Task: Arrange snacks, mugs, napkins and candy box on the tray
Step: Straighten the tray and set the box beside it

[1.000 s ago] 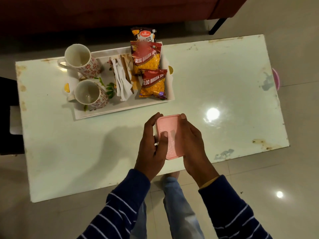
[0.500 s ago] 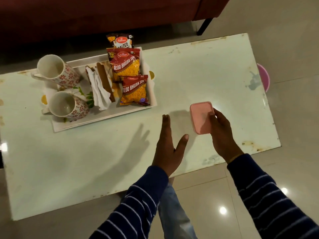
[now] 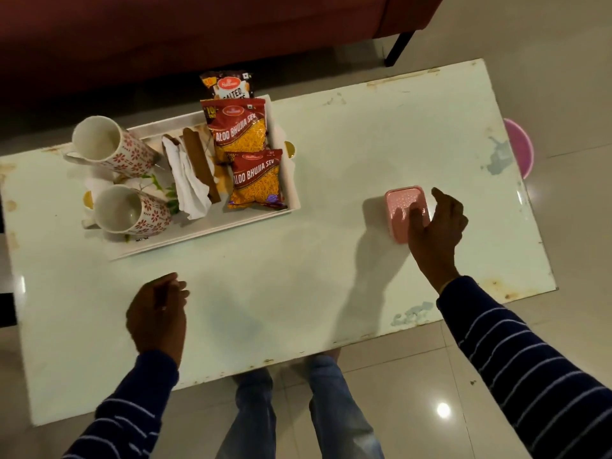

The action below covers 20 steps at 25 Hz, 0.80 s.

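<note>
A pink candy box (image 3: pixel 399 202) sits on the white table (image 3: pixel 298 283), right of centre. My right hand (image 3: pixel 435 226) covers its near right part, with the fingers on the lid and the thumb spread at the far side. My left hand (image 3: pixel 155 316) hovers over the table's front left with loosely curled fingers and nothing in it. At the back left, the white tray (image 3: pixel 205 231) holds two floral mugs (image 3: pixel 109 147) (image 3: pixel 130 210) lying tilted, white napkins (image 3: pixel 190 185) and two red snack packets (image 3: pixel 238 130) (image 3: pixel 256 178). A third, dark packet (image 3: pixel 228 86) sticks out over its far rim.
A brown strip (image 3: pixel 200 164) lies beside the napkins in the tray. A dark red sofa (image 3: pixel 198 28) runs along the far side of the table. A pink round object (image 3: pixel 521 147) shows past the table's right edge. My legs stand at the front edge.
The candy box went from both hands at the centre to the right hand alone, moved right and now rests on the table. My left hand let go and drew back to the front left.
</note>
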### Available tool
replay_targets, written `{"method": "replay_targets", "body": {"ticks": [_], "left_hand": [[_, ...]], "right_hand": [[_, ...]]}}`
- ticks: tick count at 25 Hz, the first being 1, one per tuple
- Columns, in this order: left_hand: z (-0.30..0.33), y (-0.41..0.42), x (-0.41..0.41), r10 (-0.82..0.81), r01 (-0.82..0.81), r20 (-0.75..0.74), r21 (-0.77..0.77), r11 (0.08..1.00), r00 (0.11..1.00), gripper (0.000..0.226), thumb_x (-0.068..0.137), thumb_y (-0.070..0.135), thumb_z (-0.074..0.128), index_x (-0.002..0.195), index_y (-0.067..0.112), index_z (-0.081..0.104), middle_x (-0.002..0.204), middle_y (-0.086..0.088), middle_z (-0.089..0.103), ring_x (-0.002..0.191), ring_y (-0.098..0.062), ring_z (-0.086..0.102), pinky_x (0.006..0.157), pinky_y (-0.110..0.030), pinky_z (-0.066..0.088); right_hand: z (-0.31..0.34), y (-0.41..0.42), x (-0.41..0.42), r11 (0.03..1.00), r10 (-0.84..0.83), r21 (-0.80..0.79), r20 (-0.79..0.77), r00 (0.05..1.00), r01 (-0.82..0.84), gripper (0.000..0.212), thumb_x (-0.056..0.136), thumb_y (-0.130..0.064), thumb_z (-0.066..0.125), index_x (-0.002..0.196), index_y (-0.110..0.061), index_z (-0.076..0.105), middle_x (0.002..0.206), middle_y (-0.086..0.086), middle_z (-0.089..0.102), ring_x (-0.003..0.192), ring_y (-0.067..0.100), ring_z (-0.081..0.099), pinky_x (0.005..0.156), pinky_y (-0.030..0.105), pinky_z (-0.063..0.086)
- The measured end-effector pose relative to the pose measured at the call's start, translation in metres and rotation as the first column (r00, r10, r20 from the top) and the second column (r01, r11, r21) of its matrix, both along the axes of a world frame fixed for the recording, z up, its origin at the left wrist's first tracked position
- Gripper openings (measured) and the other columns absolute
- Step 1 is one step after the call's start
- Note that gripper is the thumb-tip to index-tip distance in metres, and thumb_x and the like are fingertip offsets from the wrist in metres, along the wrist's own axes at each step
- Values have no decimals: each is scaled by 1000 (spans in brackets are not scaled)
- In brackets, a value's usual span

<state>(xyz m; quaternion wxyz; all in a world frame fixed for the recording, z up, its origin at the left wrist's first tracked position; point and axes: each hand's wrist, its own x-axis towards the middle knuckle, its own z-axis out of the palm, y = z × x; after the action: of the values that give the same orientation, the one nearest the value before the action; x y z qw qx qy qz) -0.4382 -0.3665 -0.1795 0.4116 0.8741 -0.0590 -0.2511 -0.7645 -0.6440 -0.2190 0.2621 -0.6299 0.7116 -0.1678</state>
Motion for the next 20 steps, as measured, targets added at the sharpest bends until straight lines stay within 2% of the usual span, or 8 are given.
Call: {"method": "replay_targets", "body": {"ticks": [2, 4, 6, 8, 11, 13, 17, 20], "left_hand": [[-5, 10, 36, 161, -162, 31, 32, 986, 986, 15, 86, 26, 61, 96, 35, 66, 95, -3, 72, 88, -22, 71, 88, -49, 56], [-12, 14, 72, 224, -224, 18, 96, 970, 975, 30, 85, 34, 63, 115, 27, 60, 114, -7, 68, 107, -28, 65, 98, -51, 50], [-20, 10, 102, 195, -189, -35, 127, 974, 980, 43, 89, 34, 60, 127, 16, 53, 125, -10, 62, 117, -31, 58, 103, -48, 45], [-22, -2, 123, 193, -187, -157, 53, 981, 968, 39, 93, 25, 56, 130, 11, 52, 114, -9, 62, 107, -29, 58, 95, -40, 47], [-26, -15, 140, 206, -228, -298, -39, 973, 932, 45, 96, 13, 52, 141, 9, 43, 118, -8, 57, 103, -28, 57, 95, -40, 46], [-33, -18, 144, 213, -234, -312, -32, 972, 926, 48, 97, 12, 51, 144, 11, 41, 122, -8, 56, 104, -27, 58, 96, -39, 47], [-46, -18, 147, 213, -223, -253, -9, 975, 944, 31, 92, 3, 47, 112, 17, 67, 102, -5, 62, 90, -24, 60, 88, -35, 54], [-47, -13, 151, 191, -212, -275, -50, 976, 942, 37, 89, -1, 49, 79, 27, 72, 84, 2, 63, 86, -22, 62, 76, -24, 57]], "right_hand": [[11, 1, 25, 963, 205, -171, -44, 978, -210, 52, 90, -33, 54, 139, -17, 45, 136, 7, 46, 118, 25, 44, 96, 27, 32], [16, 3, 62, 926, 337, -193, 41, 941, -324, 54, 90, -23, 59, 140, -13, 45, 134, 9, 46, 113, 23, 48, 97, 23, 35], [18, 3, 98, 928, 370, -109, 158, 916, -356, 54, 90, -13, 63, 141, -8, 46, 131, 12, 47, 100, 20, 56, 89, 24, 44], [16, -2, 134, 933, 347, 33, 192, 918, -359, 46, 92, -11, 63, 137, -7, 53, 127, 12, 56, 92, 19, 62, 89, 20, 42], [9, -8, 176, 890, 329, 277, 160, 931, -362, 33, 94, -15, 59, 126, -10, 66, 128, 8, 65, 116, 23, 61, 102, 20, 37], [9, -9, 193, 862, 353, 334, 146, 924, -382, 31, 94, -15, 58, 122, -9, 69, 131, 9, 64, 123, 26, 58, 107, 32, 42], [10, -6, 205, 872, 369, 311, 89, 925, -378, 27, 91, -11, 62, 114, -2, 72, 124, 15, 68, 117, 31, 61, 101, 41, 49], [11, -4, 204, 884, 319, 327, 96, 943, -333, 18, 85, 0, 60, 95, 10, 72, 98, 27, 72, 93, 43, 66, 72, 37, 61]]}}
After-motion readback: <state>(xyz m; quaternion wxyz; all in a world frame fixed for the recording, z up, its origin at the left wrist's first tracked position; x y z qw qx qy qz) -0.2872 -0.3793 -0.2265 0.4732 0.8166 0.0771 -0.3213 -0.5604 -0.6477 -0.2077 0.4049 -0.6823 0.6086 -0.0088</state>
